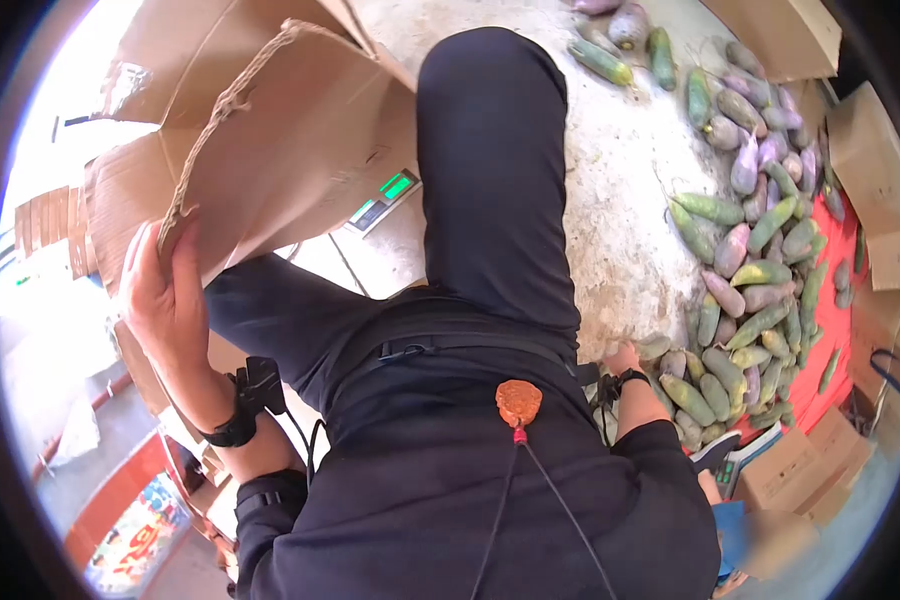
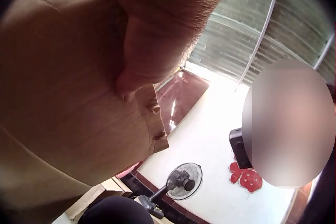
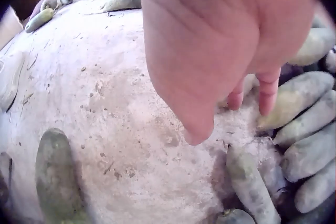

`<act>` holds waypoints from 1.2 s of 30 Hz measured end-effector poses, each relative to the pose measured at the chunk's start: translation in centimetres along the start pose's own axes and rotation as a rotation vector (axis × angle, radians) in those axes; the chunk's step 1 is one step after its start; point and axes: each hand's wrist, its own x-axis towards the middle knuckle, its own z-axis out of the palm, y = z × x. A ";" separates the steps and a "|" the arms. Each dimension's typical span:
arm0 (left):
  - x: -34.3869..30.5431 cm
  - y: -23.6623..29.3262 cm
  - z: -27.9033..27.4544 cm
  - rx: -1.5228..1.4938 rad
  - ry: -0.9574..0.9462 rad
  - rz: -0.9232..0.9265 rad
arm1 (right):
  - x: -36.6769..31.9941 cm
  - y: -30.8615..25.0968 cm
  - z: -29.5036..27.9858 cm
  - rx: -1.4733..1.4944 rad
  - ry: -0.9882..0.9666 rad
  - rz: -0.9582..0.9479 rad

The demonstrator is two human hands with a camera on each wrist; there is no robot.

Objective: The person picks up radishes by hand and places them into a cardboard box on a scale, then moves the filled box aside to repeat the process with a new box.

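In the head view my left hand (image 1: 165,300) grips the torn upper edge of a large brown cardboard box (image 1: 280,150), its thumb on the face towards me. The left wrist view shows that thumb (image 2: 152,50) pressed flat against the cardboard. My right hand (image 1: 624,358) is low beside my hip, at the near edge of a heap of green and purple radishes (image 1: 715,390). Seen from the right wrist, its thumb and fingers point down, spread apart over the floor, with fingertips close to the tip of a pale green radish (image 3: 296,98). Nothing shows between them.
A scale with a lit green display (image 1: 398,186) stands behind the cardboard. Loose radishes (image 1: 600,62) lie farther out on the pale floor (image 1: 620,170). A red sheet (image 1: 835,300) and more boxes (image 1: 875,160) border the heap. Another person's blue clothing (image 1: 732,535) shows at lower right.
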 end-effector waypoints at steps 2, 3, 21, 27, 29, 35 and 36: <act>-0.4 -0.9 -0.4 0.007 -0.036 -0.018 | 0.4 -0.1 0.1 0.008 0.034 -0.025; -0.2 -0.5 0.0 0.011 0.009 0.009 | 0.2 0.0 0.0 0.059 0.044 -0.013; 0.4 1.1 -0.5 0.139 0.063 0.129 | 2.1 4.6 -4.3 -0.423 0.323 -0.201; 0.5 0.7 -0.6 0.147 0.077 0.136 | -1.3 1.4 -11.0 -0.525 0.439 -0.300; 0.6 0.5 -0.6 0.130 0.092 0.173 | 0.9 0.8 -12.4 -0.119 0.548 -0.362; 0.6 0.3 -0.6 0.148 0.087 0.190 | -13.1 -17.1 -27.6 0.858 0.807 -0.773; 0.6 0.2 -0.7 0.146 0.086 0.189 | -16.4 -20.0 -30.5 0.740 0.901 -0.867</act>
